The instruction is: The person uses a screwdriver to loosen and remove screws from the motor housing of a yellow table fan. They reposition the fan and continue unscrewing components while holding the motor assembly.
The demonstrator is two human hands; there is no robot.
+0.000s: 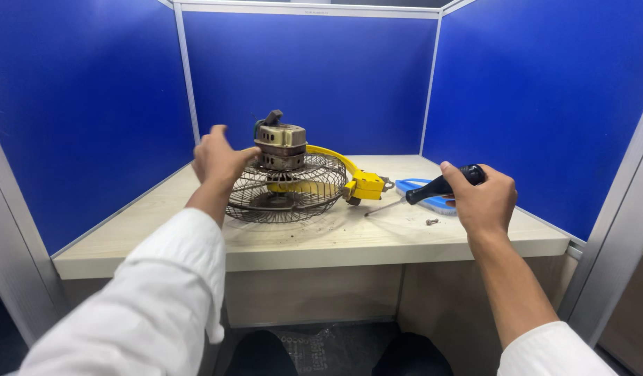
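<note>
- A person in white sleeves faces a pale wooden desk (405, 240) enclosed by blue partition walls (307, 76), seen from a head-worn camera looking down at both hands.
- On the desk, a little left of centre, lies an old table fan: a rusty round wire guard (287, 191) lies flat, face down, with the grimy beige motor housing (281, 143) standing up from its middle.
- A curved yellow bracket (335, 161) arcs from the motor to a yellow block (367, 186) at the guard's right edge.
- The left hand (215, 159) is raised beside the motor, fingers loosely apart, fingertips close to the housing; whether they touch it is unclear.
- The right hand (483, 198) is closed around the black handle of a screwdriver (433, 189), whose thin shaft points down-left to the desk, tip well short of the fan.
- One small loose screw (431, 222) lies on the desk near the right hand, suggesting that at least one fastener is already out.
- A flat blue object (422, 186) lies behind the screwdriver.
- Judging by this, the job is at an early stage: guard, motor and bracket remain joined.
</note>
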